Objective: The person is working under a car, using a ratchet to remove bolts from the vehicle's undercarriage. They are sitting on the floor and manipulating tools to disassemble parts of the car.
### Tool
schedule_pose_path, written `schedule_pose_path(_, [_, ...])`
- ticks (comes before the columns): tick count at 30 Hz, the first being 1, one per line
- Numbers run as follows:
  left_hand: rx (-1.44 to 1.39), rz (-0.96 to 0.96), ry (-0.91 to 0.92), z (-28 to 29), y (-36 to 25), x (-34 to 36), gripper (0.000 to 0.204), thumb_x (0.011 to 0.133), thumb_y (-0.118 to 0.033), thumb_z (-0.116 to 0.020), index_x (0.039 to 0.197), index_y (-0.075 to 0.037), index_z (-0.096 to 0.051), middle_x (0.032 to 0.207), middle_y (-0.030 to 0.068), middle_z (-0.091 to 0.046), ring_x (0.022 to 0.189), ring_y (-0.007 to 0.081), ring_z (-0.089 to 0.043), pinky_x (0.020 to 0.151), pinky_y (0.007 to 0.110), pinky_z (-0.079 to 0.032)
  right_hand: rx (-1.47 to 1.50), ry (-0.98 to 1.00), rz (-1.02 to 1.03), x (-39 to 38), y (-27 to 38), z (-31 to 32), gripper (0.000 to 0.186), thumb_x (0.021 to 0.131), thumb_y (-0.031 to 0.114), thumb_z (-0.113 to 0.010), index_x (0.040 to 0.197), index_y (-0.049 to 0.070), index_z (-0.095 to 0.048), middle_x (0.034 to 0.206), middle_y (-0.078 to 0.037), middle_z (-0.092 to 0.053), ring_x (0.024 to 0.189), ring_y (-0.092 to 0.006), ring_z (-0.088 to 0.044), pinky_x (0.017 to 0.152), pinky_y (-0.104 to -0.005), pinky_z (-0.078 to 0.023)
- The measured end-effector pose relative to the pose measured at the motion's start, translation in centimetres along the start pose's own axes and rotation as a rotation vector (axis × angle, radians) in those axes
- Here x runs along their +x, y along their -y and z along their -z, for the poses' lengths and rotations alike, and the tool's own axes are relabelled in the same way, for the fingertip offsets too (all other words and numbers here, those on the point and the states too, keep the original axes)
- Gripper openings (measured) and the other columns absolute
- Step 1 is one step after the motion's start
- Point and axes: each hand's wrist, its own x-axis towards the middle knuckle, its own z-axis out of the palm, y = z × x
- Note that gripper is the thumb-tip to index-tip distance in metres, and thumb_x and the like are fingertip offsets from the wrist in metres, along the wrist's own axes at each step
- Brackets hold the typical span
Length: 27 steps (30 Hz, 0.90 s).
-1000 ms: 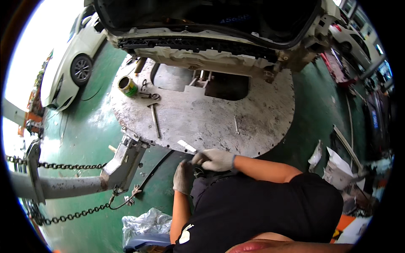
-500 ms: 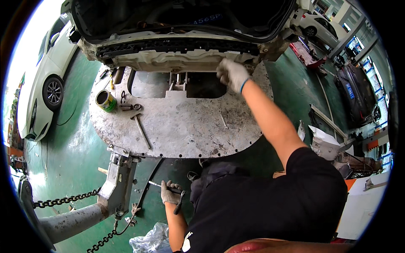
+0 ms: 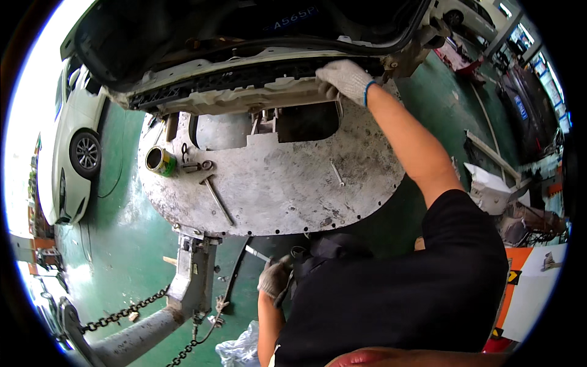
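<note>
My left hand (image 3: pixel 274 278), in a grey-white work glove, is closed round a ratchet wrench (image 3: pixel 259 254) low in front of my body. Its silver shaft points up and left; the dark handle is partly hidden beside my clothes. My right hand (image 3: pixel 347 81), gloved with a blue cuff, reaches over the right part of the car's rear panel (image 3: pixel 269 92). Its fingers are bent down against the panel edge; whatever is under them is hidden. Below the panel, a metal platform (image 3: pixel 275 183) carries a T-shaped tool (image 3: pixel 217 199) and a small wrench (image 3: pixel 337 174).
An open can (image 3: pixel 161 161) stands on the platform's left side beside dark metal fittings (image 3: pixel 199 166). A grey pulling post (image 3: pixel 191 275) with a chain (image 3: pixel 125 313) is at lower left. A white car (image 3: pixel 76 147) stands farther left. Car parts (image 3: pixel 489 186) lie at right.
My view has tilted and shifted, so the platform sits differently. My right hand has moved up onto the panel edge. My left hand and its wrench have come closer to my body.
</note>
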Motion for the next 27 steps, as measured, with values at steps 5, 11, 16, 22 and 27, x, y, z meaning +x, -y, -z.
schedule_pose_path(5, [-1.114,0.071,0.074,3.0,-14.1,12.2,0.059,0.109,-0.014,-0.057,0.161,-0.009,-0.029,0.121,0.0172,-0.070,0.103,0.0270,-0.071,0.091,0.040,-0.058,-0.657,-0.819,0.822,7.5,-1.6,4.7,0.026,0.100,0.029,-0.064,0.114,0.010,-0.075,0.101,-0.010,-0.073,0.093,-0.0332,-0.069,0.089,-0.0457,-0.058])
schedule_pose_path(11, [-0.414,-0.015,-0.136,6.3,-25.1,23.1,0.069,0.098,-0.014,-0.067,0.158,0.002,-0.036,0.091,0.0086,-0.070,0.066,0.0104,-0.055,0.059,0.025,-0.047,-0.716,-0.889,0.964,8.6,-2.1,4.7,0.014,0.094,0.020,-0.071,0.103,0.012,-0.079,0.101,-0.005,-0.073,0.096,-0.0283,-0.068,0.085,-0.0432,-0.058])
schedule_pose_path(16, [-0.775,-0.051,-0.106,7.9,-27.9,23.6,0.039,0.099,-0.008,-0.069,0.136,0.001,-0.061,0.087,0.0067,-0.066,0.064,0.0111,-0.056,0.058,0.026,-0.047,-0.644,-0.922,0.961,8.7,-2.9,4.5,0.009,0.090,0.019,-0.075,0.095,0.014,-0.080,0.095,-0.003,-0.073,0.092,-0.0259,-0.067,0.080,-0.0407,-0.059])
schedule_pose_path(22, [-0.786,-0.114,-0.220,6.8,-29.1,23.9,0.037,0.103,-0.010,-0.067,0.138,0.000,-0.061,0.085,0.0042,-0.064,0.061,0.0088,-0.052,0.054,0.024,-0.042,-0.610,-0.914,0.953,8.4,-2.8,4.4,0.010,0.090,0.019,-0.076,0.096,0.013,-0.080,0.095,-0.003,-0.074,0.092,-0.0255,-0.067,0.080,-0.0393,-0.060])
schedule_pose_path(27, [-0.818,-0.086,-0.214,6.4,-29.3,24.1,0.035,0.104,-0.010,-0.067,0.137,0.000,-0.061,0.085,0.0040,-0.062,0.060,0.0081,-0.049,0.054,0.023,-0.039,-0.604,-0.904,0.947,8.5,-3.0,4.7,0.010,0.090,0.019,-0.076,0.097,0.013,-0.080,0.096,-0.003,-0.074,0.091,-0.0247,-0.068,0.080,-0.0384,-0.060])
